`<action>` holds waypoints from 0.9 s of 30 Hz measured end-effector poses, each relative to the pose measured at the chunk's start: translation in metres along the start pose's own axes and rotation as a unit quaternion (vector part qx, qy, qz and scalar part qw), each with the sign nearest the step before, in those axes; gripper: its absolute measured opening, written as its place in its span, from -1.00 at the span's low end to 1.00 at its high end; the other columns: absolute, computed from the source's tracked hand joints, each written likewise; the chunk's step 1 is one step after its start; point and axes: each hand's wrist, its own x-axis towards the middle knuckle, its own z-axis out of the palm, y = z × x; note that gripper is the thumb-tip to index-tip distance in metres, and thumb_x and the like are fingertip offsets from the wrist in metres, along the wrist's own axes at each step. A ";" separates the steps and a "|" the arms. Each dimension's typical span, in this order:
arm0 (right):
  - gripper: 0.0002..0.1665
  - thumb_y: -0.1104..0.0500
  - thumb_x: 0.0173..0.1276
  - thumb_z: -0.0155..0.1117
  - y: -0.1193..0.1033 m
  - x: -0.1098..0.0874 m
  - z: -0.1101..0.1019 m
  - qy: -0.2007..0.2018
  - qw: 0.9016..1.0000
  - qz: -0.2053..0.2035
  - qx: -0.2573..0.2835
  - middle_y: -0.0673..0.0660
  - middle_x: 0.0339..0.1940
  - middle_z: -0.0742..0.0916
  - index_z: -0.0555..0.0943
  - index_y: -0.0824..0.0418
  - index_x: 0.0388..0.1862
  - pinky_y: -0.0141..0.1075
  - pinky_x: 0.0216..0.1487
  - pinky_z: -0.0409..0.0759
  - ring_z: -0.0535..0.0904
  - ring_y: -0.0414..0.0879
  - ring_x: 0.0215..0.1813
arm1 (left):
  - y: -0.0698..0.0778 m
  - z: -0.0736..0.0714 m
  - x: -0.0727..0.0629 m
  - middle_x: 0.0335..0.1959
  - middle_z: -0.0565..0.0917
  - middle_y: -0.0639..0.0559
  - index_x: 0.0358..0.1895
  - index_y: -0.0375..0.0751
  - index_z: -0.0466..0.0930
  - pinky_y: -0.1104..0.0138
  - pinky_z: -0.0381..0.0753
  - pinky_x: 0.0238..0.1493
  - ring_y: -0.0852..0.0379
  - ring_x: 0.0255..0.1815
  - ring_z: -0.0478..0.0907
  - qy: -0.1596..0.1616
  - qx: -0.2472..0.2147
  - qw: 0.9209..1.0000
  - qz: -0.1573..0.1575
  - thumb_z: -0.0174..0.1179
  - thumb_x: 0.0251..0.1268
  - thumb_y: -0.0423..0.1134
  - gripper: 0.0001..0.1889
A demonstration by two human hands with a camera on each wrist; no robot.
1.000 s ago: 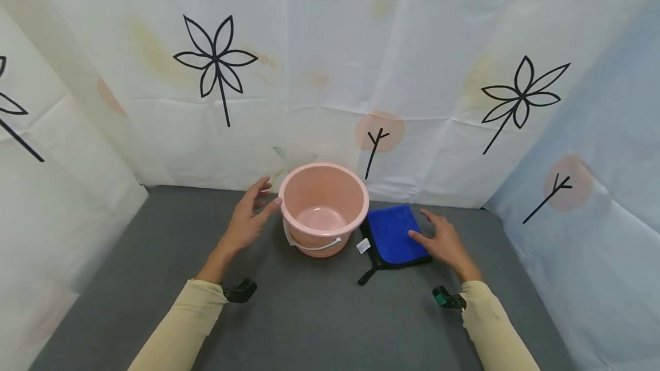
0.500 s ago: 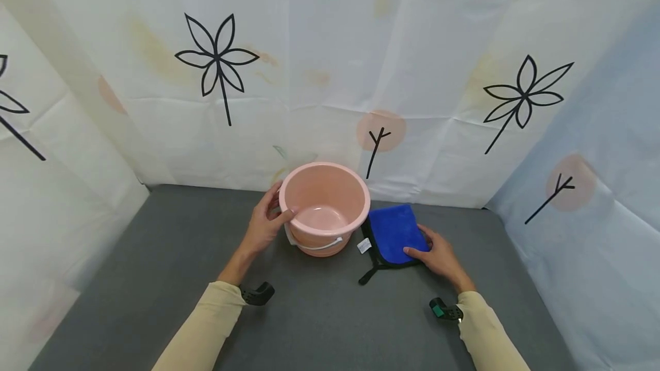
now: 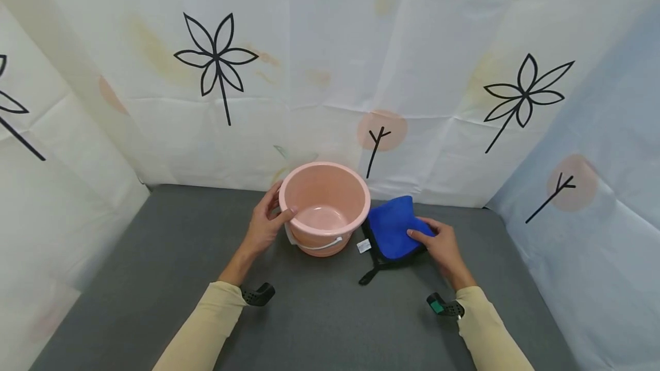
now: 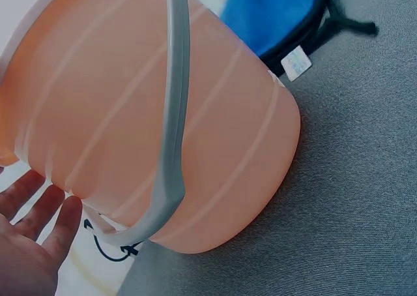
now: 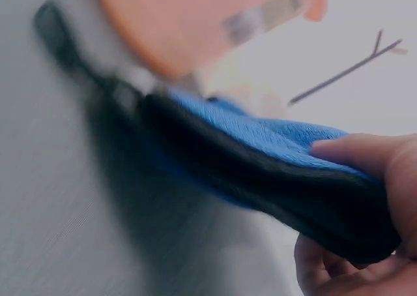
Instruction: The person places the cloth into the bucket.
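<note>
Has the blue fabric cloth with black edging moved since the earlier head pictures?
Yes: the cloth has risen on its right side, held by the right hand, upward from the dark grey table; its left side stays beside the pink plastic bucket.

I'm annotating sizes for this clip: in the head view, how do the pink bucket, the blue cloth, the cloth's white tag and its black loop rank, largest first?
1. Pink bucket
2. Blue cloth
3. White tag and black loop: too alike in apparent size to rank

Booth-like space: printed sheets (image 3: 330,62) around 3 sides of grey tabletop (image 3: 330,319).
</note>
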 end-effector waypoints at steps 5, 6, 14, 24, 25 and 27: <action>-0.39 0.19 0.42 0.39 -0.040 -0.003 -0.008 0.021 0.998 -0.007 0.053 0.42 0.29 0.57 0.50 0.47 0.34 -0.49 0.04 0.55 0.61 -0.10 0.13 | 0.000 0.000 0.000 0.50 0.28 -0.33 0.60 -0.33 0.08 0.54 0.40 0.20 -0.25 0.45 0.30 0.001 0.001 1.000 0.000 0.23 0.40 -0.43 -0.23; -0.40 0.19 0.42 0.39 -0.047 -0.004 -0.010 0.024 0.998 -0.013 0.062 0.40 0.28 0.58 0.51 0.48 0.33 -0.49 0.04 0.55 0.61 -0.16 0.09 | -0.001 0.000 0.000 0.50 0.27 -0.32 0.60 -0.33 0.08 0.54 0.40 0.19 -0.25 0.45 0.30 0.001 0.000 1.000 0.000 0.23 0.40 -0.44 -0.23; -0.46 0.23 0.37 0.44 -0.109 -0.008 -0.028 0.025 0.988 -0.102 0.116 -0.06 -0.01 0.70 0.58 0.49 0.23 -0.46 0.02 0.61 0.64 -0.18 0.03 | -0.002 -0.001 0.001 0.51 0.27 -0.30 0.60 -0.33 0.07 0.41 0.43 0.26 -0.23 0.45 0.31 -0.001 -0.001 1.000 -0.002 0.23 0.40 -0.43 -0.23; -0.64 0.29 0.33 0.45 -0.187 -0.012 -0.034 -0.019 0.969 -0.199 0.144 0.10 0.05 0.73 0.72 0.31 0.11 -0.39 0.04 0.64 0.63 0.01 0.09 | -0.001 0.000 0.001 0.51 0.28 -0.30 0.60 -0.34 0.07 0.28 0.48 0.27 -0.24 0.43 0.32 0.000 0.001 1.000 -0.002 0.26 0.38 -0.41 -0.21; -0.63 0.28 0.33 0.46 -0.193 -0.012 -0.033 -0.025 0.969 -0.203 0.140 0.12 0.06 0.72 0.72 0.30 0.11 -0.38 0.05 0.64 0.63 0.03 0.10 | -0.002 0.000 0.001 0.51 0.28 -0.30 0.60 -0.34 0.08 0.19 0.45 0.31 -0.25 0.44 0.32 0.000 0.001 1.000 -0.001 0.26 0.38 -0.41 -0.21; -0.63 0.27 0.33 0.46 -0.206 -0.011 -0.029 -0.038 0.967 -0.210 0.138 0.16 0.09 0.70 0.72 0.27 0.12 -0.36 0.07 0.63 0.60 0.07 0.13 | -0.002 0.000 0.001 0.51 0.28 -0.30 0.59 -0.36 0.07 0.01 0.38 0.36 -0.25 0.44 0.32 0.000 0.002 1.000 0.001 0.26 0.37 -0.41 -0.21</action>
